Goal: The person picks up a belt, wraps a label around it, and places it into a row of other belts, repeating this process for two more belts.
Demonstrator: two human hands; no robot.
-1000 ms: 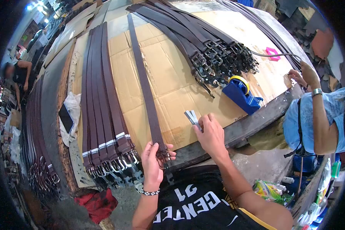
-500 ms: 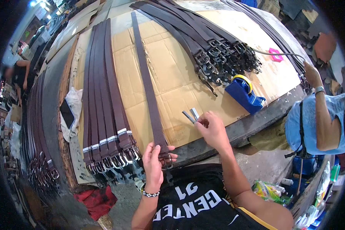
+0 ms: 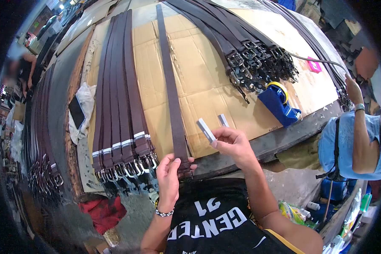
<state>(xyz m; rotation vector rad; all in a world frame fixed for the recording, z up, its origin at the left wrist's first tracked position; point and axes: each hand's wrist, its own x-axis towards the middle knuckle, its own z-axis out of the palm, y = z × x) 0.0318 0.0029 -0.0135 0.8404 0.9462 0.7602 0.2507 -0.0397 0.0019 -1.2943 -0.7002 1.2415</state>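
Observation:
My left hand (image 3: 169, 175) is closed around the buckle end of a dark brown belt (image 3: 172, 89), with the thumb on top and fingertips under it. The belt's strap runs straight away over the cardboard, its buckle largely hidden. My right hand (image 3: 236, 148), to the right of the belt, pinches a small grey-and-white label strip (image 3: 205, 130) between thumb and finger. A second strip (image 3: 223, 120) sticks out beyond its other fingers; how it is held is hidden. On the left lies a row of belts (image 3: 120, 84) with white bands near their buckles.
Behind my right hand stands a blue tape dispenser (image 3: 277, 106) with yellow-rimmed tape. A pile of buckled belts (image 3: 258, 59) lies beyond it. A white cloth (image 3: 84, 110) rests left of the row. Another person's hand (image 3: 353, 89) is at the right table edge.
My right hand has turned the front label strip, so its broad face shows and the two strips stand farther apart. My left hand stays on the belt. The whole view has shifted slightly.

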